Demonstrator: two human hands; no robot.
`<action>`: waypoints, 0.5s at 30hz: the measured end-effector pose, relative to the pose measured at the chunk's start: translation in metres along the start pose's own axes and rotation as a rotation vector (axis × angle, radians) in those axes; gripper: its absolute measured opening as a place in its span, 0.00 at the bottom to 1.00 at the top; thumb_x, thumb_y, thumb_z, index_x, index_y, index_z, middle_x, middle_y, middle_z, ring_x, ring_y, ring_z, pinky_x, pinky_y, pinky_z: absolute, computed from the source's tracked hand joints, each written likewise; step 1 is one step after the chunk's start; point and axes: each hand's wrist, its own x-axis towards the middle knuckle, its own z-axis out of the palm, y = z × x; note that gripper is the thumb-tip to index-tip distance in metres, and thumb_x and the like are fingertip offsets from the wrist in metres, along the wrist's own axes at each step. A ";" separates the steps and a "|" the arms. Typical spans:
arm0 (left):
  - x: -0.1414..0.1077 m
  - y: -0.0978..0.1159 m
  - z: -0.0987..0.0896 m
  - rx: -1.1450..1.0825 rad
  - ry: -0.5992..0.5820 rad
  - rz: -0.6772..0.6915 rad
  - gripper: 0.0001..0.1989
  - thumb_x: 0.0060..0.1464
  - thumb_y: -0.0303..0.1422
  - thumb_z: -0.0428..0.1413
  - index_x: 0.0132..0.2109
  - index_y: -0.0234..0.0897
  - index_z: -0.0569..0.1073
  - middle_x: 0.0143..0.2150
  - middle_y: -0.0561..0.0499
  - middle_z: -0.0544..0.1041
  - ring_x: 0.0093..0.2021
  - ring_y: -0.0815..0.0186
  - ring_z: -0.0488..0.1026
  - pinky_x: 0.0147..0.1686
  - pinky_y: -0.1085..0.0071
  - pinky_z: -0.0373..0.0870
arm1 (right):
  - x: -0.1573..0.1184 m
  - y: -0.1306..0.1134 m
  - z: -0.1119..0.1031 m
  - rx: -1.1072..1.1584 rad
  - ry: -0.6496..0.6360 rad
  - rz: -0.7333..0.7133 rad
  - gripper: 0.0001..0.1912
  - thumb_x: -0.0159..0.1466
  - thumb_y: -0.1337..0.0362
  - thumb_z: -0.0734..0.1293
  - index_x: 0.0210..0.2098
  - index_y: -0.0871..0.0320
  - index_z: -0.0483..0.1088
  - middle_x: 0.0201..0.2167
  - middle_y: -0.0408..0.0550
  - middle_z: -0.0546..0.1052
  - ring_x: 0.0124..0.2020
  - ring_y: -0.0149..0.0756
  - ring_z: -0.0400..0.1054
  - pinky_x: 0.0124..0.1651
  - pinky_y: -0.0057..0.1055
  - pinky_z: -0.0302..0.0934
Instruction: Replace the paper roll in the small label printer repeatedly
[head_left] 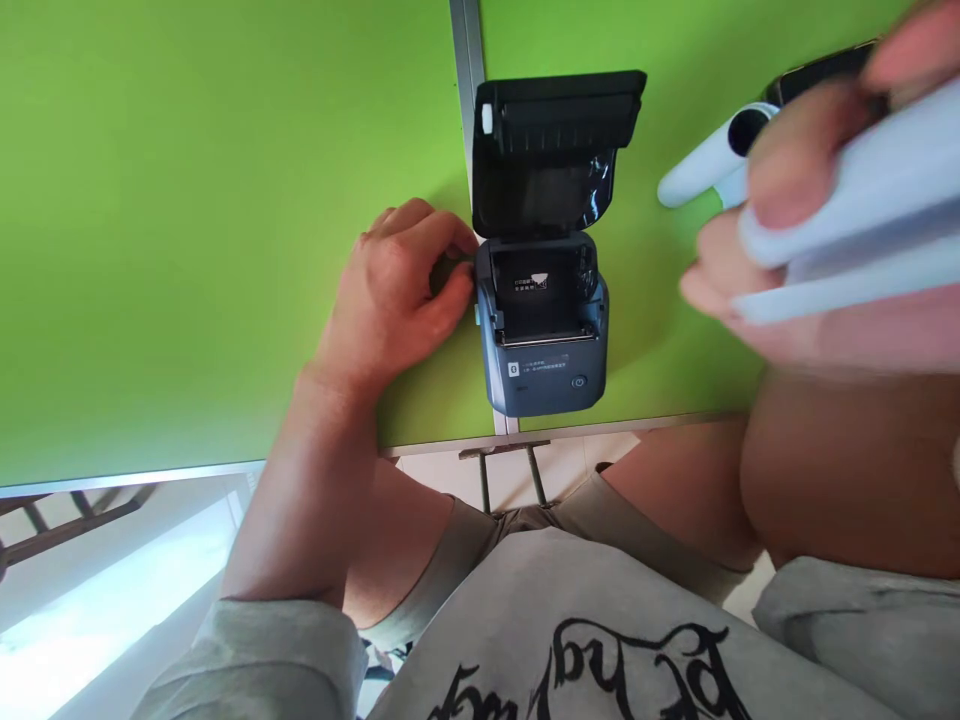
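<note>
Tabletop [187, 200]: green, parted by a grey metal strip [470, 45].
Left hand [394, 290]: half-curled, thumb and forefinger at the left wall of a dark device [546, 390] — whether pressing or just resting, I cannot tell.
Device: upright over the strip, near the table's front edge, between the person's hands; bay uncovered.
Handling, device: likely light, stiff, smooth plastic; best taken low by both side walls.
Lid [544, 185]: black, glossy, swung open; its hinge probably the fragile part — poor place to lift from.
White tube [694, 170]: lying right of the device, apart from it.
Right hand [795, 170]: fingers closed about a white object [892, 170], both blurred; exact grip unclear.
Dark object [825, 75]: flat, partly hidden behind the right hand.
</note>
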 end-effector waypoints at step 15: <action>0.000 0.003 -0.002 0.022 -0.011 -0.030 0.09 0.58 0.28 0.52 0.43 0.43 0.74 0.42 0.47 0.77 0.44 0.58 0.76 0.46 0.59 0.73 | -0.006 0.051 0.018 -0.556 0.202 -0.431 0.12 0.62 0.51 0.68 0.31 0.51 0.64 0.30 0.44 0.75 0.32 0.37 0.69 0.37 0.37 0.63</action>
